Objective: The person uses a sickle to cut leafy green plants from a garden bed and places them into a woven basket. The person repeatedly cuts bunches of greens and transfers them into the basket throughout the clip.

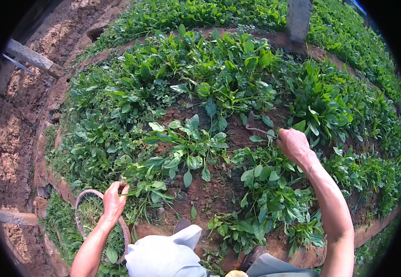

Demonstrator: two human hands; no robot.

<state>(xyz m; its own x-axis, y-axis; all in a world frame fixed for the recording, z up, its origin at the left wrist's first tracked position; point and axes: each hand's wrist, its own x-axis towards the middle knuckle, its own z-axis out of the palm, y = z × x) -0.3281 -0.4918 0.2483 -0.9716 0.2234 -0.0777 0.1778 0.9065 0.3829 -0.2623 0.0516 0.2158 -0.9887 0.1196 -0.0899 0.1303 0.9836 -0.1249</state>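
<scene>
My right hand [294, 145] grips a small hand hoe [261, 131]. Its thin bent metal shank points left, and the rusty blade [250, 121] is over bare reddish soil between plants. The handle is mostly hidden in my fist. On the left, my left hand [114, 199] pinches some long green grass blades [136, 191] between thumb and fingers; they trail to the right. Beneath my left forearm shows the round rim of a basket [78, 211], with greenery inside it. Between my hands spreads a clump of broad-leaved plants [186, 138].
Dense leafy plants [100, 135] cover the bed ahead and to both sides. A concrete post [298, 20] rises at the far edge. Left of the bed is a bare dirt path [17, 138] with fallen concrete beams [34, 57]. My shoes [254, 256] are at the near edge.
</scene>
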